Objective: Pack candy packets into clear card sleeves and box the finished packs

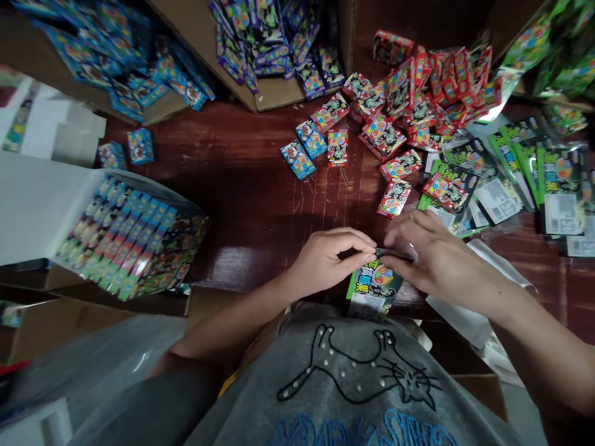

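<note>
At the table's near edge, a green and black printed candy bag hangs upright between my hands. My left hand pinches the bag's top edge between thumb and fingers. On the other side, my right hand grips the same top edge, thumb in front and fingers curled behind. The bag's lower end touches my grey shirt. What lies inside the bag cannot be made out. Just beyond my right hand sits a small red candy box. Flat green and black bags lie to the right, with a red box on top.
A heap of red boxes covers the back of the dark red table. Cartons hold blue boxes, purple boxes and green packs. On the left, an open white display box contains rows of colourful packs.
</note>
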Demonstrator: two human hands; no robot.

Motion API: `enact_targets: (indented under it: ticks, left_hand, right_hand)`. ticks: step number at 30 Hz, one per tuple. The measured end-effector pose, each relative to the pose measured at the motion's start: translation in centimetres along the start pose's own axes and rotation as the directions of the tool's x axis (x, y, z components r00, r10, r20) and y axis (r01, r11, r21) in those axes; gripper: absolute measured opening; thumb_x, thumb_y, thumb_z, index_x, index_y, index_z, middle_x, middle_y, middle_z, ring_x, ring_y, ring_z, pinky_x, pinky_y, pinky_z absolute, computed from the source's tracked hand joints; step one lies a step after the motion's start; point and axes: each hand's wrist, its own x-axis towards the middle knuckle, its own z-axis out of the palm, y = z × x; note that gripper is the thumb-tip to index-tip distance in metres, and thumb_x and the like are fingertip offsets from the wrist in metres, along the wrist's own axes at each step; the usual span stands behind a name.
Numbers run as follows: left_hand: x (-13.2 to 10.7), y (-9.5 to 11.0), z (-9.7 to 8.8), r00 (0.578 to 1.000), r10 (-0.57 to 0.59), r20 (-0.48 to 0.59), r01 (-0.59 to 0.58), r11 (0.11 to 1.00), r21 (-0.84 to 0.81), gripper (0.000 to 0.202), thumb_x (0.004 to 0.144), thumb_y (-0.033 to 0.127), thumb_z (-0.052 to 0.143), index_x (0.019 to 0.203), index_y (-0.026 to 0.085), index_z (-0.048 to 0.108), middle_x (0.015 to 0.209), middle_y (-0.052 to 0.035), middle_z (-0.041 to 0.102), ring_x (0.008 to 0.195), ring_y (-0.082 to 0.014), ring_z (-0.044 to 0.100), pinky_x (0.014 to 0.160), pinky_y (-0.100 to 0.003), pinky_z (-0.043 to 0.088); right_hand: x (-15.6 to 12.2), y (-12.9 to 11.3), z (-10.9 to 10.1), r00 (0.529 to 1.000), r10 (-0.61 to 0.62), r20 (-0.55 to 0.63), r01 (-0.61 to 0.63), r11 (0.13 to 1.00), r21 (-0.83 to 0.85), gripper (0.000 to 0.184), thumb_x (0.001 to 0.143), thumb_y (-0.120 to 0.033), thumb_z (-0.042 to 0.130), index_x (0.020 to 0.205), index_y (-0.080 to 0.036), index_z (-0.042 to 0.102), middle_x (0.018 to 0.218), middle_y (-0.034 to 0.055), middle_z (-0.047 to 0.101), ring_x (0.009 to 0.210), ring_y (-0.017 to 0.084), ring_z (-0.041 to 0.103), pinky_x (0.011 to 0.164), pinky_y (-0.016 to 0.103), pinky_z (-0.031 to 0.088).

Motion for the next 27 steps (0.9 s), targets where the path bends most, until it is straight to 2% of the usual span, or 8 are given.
enact_targets:
  ticks: [5, 9, 11, 15, 18, 22, 25, 27]
  left_hand:
    - [-0.8, 0.0, -0.4, 0.997, -0.044, -0.063, 0.044, 0.999, 0.003, 0.005, 0.096, 0.021, 0.075, 0.098, 0.022, 0.079, 0.104, -0.0054, 0.083, 0.094, -0.0159, 0.079, 0.086, -0.03, 0.065]
    - [-1.3, -0.5, -1.9, 0.984, -0.099, -0.151, 0.105, 0.994, 0.034, 0.004, 0.094, 0.026, 0.078, 0.095, 0.024, 0.081, 0.102, -0.004, 0.083, 0.093, -0.0174, 0.079, 0.088, -0.033, 0.066]
    - [-1.7, -1.5, -4.4, 0.953, -0.168, -0.252, 0.193, 0.978, 0.076, 0.006, 0.092, 0.03, 0.079, 0.094, 0.026, 0.082, 0.103, -0.0031, 0.084, 0.095, -0.0188, 0.079, 0.092, -0.035, 0.066]
    - [-2.8, -4.2, -11.8, 0.811, -0.354, -0.465, 0.471, 0.867, 0.162, 0.019, 0.085, 0.044, 0.084, 0.095, 0.028, 0.083, 0.1, 0.0002, 0.084, 0.094, -0.0267, 0.079, 0.094, -0.046, 0.065]
    - [-2.9, -4.4, -13.9, 0.82, -0.313, -0.479, 0.519, 0.759, 0.393, 0.022, 0.087, 0.049, 0.082, 0.104, 0.035, 0.082, 0.11, 0.0062, 0.082, 0.111, -0.0321, 0.076, 0.109, -0.057, 0.057]
    - [-1.0, -2.1, -7.8, 0.916, -0.122, -0.381, 0.304, 0.832, 0.465, 0.02, 0.094, 0.045, 0.076, 0.107, 0.031, 0.081, 0.119, -0.0003, 0.081, 0.114, -0.027, 0.075, 0.11, -0.046, 0.056]
    - [1.0, -1.1, -1.5, 0.945, -0.322, -0.052, 0.326, 0.921, 0.214, 0.025, 0.099, 0.045, 0.068, 0.105, 0.026, 0.081, 0.106, -0.0047, 0.083, 0.096, -0.0231, 0.078, 0.09, -0.037, 0.061]
    - [2.3, -1.2, 1.2, 0.89, -0.435, 0.137, 0.441, 0.898, -0.012, 0.037, 0.097, 0.054, 0.068, 0.106, 0.021, 0.08, 0.105, -0.0086, 0.083, 0.093, -0.0231, 0.078, 0.082, -0.035, 0.061]
  right_hand:
    - [0.3, -1.3, 1.3, 0.996, -0.022, -0.088, 0.016, 0.998, -0.059, 0.009, 0.101, -0.031, 0.067, 0.107, -0.024, 0.07, 0.109, 0.009, 0.066, 0.104, 0.027, 0.062, 0.089, 0.043, 0.052]
    - [0.3, -1.7, 3.1, 0.994, 0.025, -0.109, -0.045, 0.983, -0.179, 0.029, 0.106, -0.041, 0.058, 0.127, -0.028, 0.074, 0.128, 0.0123, 0.069, 0.111, 0.029, 0.064, 0.093, 0.048, 0.053]
    - [-0.6, -0.5, 3.9, 0.987, 0.081, -0.137, -0.115, 0.959, -0.26, 0.049, 0.105, -0.049, 0.057, 0.147, -0.025, 0.062, 0.148, 0.0172, 0.062, 0.13, 0.035, 0.06, 0.104, 0.056, 0.051]
    - [-4.8, 3.2, 5.3, 0.933, 0.271, -0.235, -0.35, 0.829, -0.436, 0.089, 0.096, -0.058, 0.069, 0.161, -0.004, 0.041, 0.164, 0.0339, 0.042, 0.155, 0.048, 0.04, 0.122, 0.07, 0.036]
    - [-7.1, 4.5, 7.0, 0.927, 0.311, -0.211, -0.376, 0.769, -0.517, 0.084, 0.095, -0.053, 0.073, 0.151, 0.005, 0.05, 0.157, 0.0392, 0.048, 0.148, 0.051, 0.05, 0.115, 0.065, 0.048]
    - [-6.8, 2.5, 9.1, 0.962, 0.209, -0.174, -0.27, 0.801, -0.534, 0.043, 0.102, -0.03, 0.065, 0.134, -0.002, 0.068, 0.144, 0.0308, 0.065, 0.131, 0.042, 0.068, 0.099, 0.052, 0.063]
    - [-6.0, 0.4, 8.5, 0.977, 0.105, -0.185, -0.186, 0.848, -0.496, 0.021, 0.103, -0.014, 0.057, 0.112, -0.011, 0.075, 0.122, 0.0186, 0.08, 0.104, 0.029, 0.081, 0.08, 0.036, 0.066]
    - [-5.9, -1.0, 7.1, 0.964, 0.092, -0.25, -0.2, 0.87, -0.451, 0.02, 0.105, -0.014, 0.054, 0.104, -0.014, 0.074, 0.101, 0.011, 0.084, 0.078, 0.02, 0.081, 0.063, 0.028, 0.061]
